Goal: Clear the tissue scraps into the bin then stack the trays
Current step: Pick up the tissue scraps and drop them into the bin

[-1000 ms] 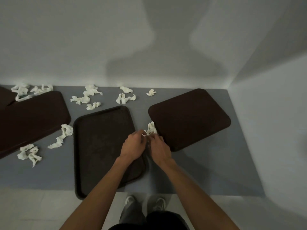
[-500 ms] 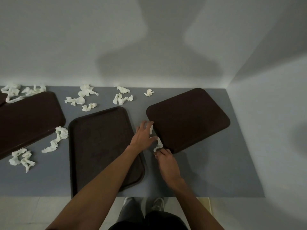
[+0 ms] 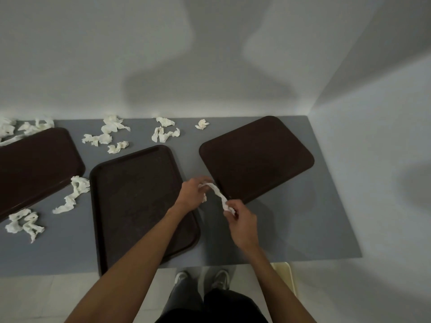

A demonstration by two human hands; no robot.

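A white tissue strip (image 3: 218, 194) stretches between my two hands, above the gap between two dark brown trays. My left hand (image 3: 191, 194) pinches its upper end and my right hand (image 3: 242, 221) grips its lower end. The middle tray (image 3: 130, 197) lies rim-up, its near edge over the table front. The right tray (image 3: 256, 157) lies at an angle with its flat side up. A third tray (image 3: 35, 164) sits at the left. Several tissue scraps lie loose: one scrap (image 3: 72, 194) between the left and middle trays, others (image 3: 165, 134) along the back wall.
The grey tabletop (image 3: 303, 224) ends at walls behind and to the right. A pale cream object (image 3: 288, 276) shows on the floor below the table's front right edge; what it is I cannot tell. My shoes (image 3: 203, 278) stand at the table front.
Both hands were bunched on a scrap beside the right tray. They have since drawn apart, the right hand pulling toward me, and the tissue now hangs stretched between them.
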